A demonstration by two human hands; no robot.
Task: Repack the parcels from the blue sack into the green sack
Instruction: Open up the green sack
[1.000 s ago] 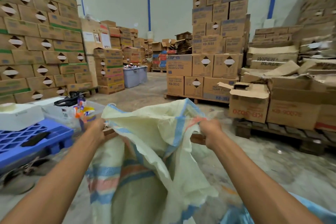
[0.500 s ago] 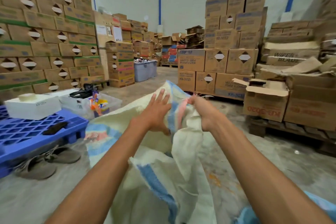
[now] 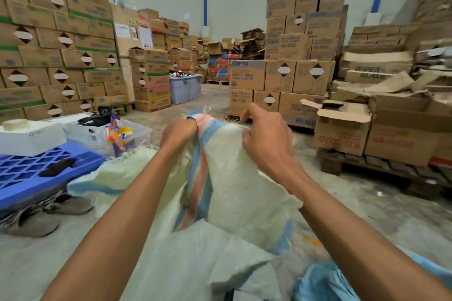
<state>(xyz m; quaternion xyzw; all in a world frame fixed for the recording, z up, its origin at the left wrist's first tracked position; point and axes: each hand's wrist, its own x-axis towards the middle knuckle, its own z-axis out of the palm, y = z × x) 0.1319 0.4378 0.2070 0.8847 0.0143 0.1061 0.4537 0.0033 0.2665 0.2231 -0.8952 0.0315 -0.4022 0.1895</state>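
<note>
A pale green woven sack (image 3: 244, 193) with blue and pink stripes hangs in front of me, held up at its top edge. My left hand (image 3: 178, 133) grips the striped edge in a fist. My right hand (image 3: 266, 139) pinches the same edge just to the right, fingers curled over the cloth. A light blue sack (image 3: 325, 281) lies crumpled at the bottom right, under my right forearm. No parcels show.
A blue plastic pallet (image 3: 29, 173) with a white box (image 3: 29, 137) stands at left, grey shoes (image 3: 44, 215) on the floor below it. A clear bin (image 3: 110, 134) holds small items. Stacked cartons rise left and behind; open cartons on a wooden pallet (image 3: 367, 164) at right.
My left hand went from lying flat on the sack to gripping its striped edge. Both hands now hold the top edge close together, after being wide apart a second ago.
</note>
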